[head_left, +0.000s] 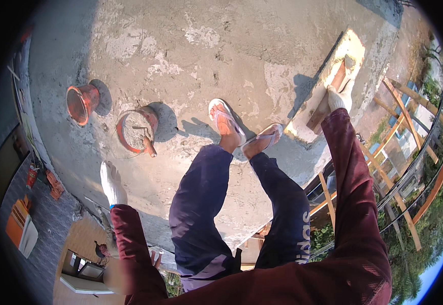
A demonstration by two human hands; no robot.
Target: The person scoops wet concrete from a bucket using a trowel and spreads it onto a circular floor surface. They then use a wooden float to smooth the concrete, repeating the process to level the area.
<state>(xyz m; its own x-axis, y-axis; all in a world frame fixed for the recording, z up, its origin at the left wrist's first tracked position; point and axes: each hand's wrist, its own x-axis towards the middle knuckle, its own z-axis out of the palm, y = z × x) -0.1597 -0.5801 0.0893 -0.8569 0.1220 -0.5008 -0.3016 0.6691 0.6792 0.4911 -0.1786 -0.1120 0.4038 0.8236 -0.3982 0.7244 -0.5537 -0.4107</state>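
Note:
My right hand [340,96], in a white knit glove, is closed on the wooden handle of a long, pale-yellow plastering float [321,94] at the right. The float's face is crusted with grey smears. On the left, my left hand [112,185] hangs in a white glove, fingers stretched out and holding nothing. Nearest to it stands a reddish bucket [152,121] with grey mortar inside. A trowel [149,147] with a wooden handle rests across that bucket's rim. Farther left is a second reddish bucket [85,101], tilted in view, its inside in shadow.
My sandalled feet [226,124] stand on a rough grey cement slab [181,71]. Wooden poles [399,188] and greenery lie beyond its right edge. At lower left, below the slab, are a red fire extinguisher [32,177] and an orange-and-white object [22,229].

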